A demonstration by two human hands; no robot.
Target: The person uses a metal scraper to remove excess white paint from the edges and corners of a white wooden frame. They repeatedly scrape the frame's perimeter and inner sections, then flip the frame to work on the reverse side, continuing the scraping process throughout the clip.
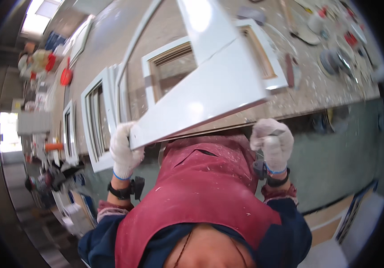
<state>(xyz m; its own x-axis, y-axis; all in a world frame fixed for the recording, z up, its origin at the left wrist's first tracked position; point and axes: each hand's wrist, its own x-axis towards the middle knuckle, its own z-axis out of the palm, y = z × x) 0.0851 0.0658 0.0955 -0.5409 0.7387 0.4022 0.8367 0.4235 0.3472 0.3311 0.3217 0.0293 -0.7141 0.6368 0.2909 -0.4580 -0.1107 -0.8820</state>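
Note:
A glossy white frame [199, 101], perhaps a door or window part with one wide rail, is lifted at a slant over the workbench near my body. At its near left corner, my gloved left hand [126, 152] grips the edge. A thin dark line crosses its upper part. My gloved right hand [272, 142] is closed, apart from the frame and just right of its near edge. From its fingers pokes a small grey flat tip [276, 132]; the rest is hidden in the fist. Beneath the lifted frame lies a smaller white frame [148, 71].
The paint-spattered workbench [308, 96] spreads ahead. More white frames [92, 129] lean at its left edge. At the right lie a round grey power sander [335, 61], a white bottle [316, 22] and a brown-handled tool [289, 71]. Another person [35, 62] is far left.

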